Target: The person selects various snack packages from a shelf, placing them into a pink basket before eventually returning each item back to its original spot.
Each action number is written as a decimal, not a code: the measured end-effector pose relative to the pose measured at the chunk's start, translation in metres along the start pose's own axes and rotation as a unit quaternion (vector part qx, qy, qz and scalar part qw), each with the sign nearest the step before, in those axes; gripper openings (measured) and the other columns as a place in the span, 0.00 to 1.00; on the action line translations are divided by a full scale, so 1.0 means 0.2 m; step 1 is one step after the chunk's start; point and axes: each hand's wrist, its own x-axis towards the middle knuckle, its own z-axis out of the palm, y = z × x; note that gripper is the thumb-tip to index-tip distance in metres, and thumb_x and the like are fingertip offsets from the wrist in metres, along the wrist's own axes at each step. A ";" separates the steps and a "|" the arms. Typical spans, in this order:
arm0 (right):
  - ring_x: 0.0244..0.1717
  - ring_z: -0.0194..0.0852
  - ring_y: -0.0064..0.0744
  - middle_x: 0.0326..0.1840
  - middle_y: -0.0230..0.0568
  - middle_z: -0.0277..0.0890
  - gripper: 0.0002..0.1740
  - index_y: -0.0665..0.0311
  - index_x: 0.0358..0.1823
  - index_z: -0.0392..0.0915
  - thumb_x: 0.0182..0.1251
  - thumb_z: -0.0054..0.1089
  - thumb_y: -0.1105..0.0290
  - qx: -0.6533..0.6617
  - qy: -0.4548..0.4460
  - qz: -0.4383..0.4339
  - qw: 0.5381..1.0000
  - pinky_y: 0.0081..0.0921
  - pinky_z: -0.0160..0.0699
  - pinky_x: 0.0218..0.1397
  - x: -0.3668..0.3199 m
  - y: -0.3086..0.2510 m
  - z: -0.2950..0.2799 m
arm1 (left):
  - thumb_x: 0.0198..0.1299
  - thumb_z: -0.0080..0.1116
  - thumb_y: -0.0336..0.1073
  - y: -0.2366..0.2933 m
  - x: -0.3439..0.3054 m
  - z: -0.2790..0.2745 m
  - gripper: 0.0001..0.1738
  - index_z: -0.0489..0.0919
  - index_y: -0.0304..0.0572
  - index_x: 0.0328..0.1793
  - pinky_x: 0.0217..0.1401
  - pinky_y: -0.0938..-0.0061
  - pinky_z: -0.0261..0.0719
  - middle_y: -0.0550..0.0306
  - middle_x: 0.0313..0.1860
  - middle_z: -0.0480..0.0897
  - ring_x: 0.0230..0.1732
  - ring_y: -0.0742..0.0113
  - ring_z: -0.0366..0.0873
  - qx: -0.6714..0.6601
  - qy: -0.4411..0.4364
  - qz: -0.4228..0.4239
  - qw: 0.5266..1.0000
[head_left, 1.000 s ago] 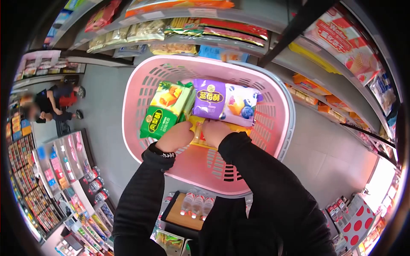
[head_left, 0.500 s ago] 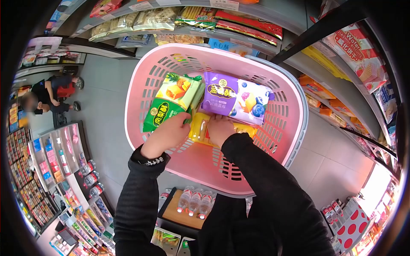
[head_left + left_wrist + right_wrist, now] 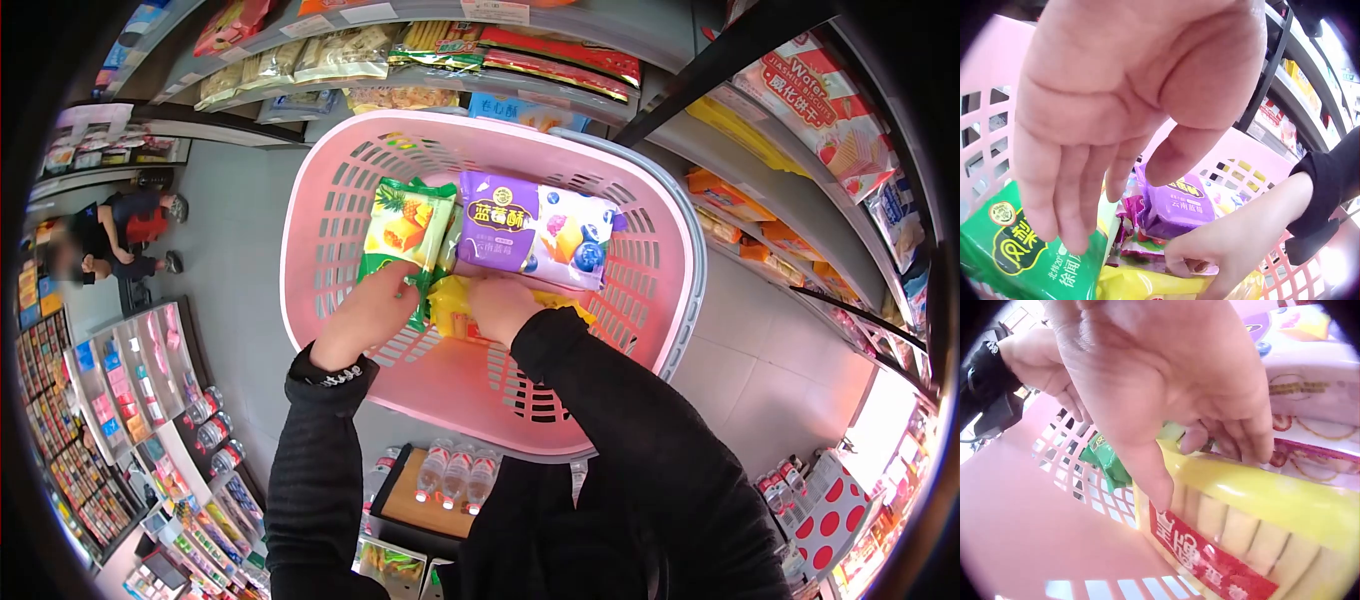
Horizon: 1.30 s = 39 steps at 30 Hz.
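Yellow packet [image 3: 452, 308] lies mid pink basket [image 3: 322, 250]; R hand [image 3: 503, 305] grips its top edge, thumb in front. L hand [image 3: 365, 315], fingers relaxed, rests on green packet [image 3: 405, 225] nr basket's left wall.

I see grey tile floor [image 3: 240, 250] w/ stocked shelves [image 3: 800, 200] top & right. Low display racks [image 3: 120, 400] stand left, a person [image 3: 125, 235] crouches beyond; bright light [image 3: 890, 420] at bottom right.
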 end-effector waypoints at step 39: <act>0.37 0.72 0.44 0.33 0.49 0.71 0.25 0.72 0.39 0.65 0.38 0.61 0.66 0.092 -0.090 -0.168 0.977 0.34 0.69 0.36 -0.22 0.02 -0.60 | 0.39 0.67 0.33 0.00 -0.08 -0.24 0.46 0.54 0.30 0.63 0.60 0.73 0.58 0.47 0.56 0.67 0.58 0.63 0.62 -0.167 -0.143 0.093 0.971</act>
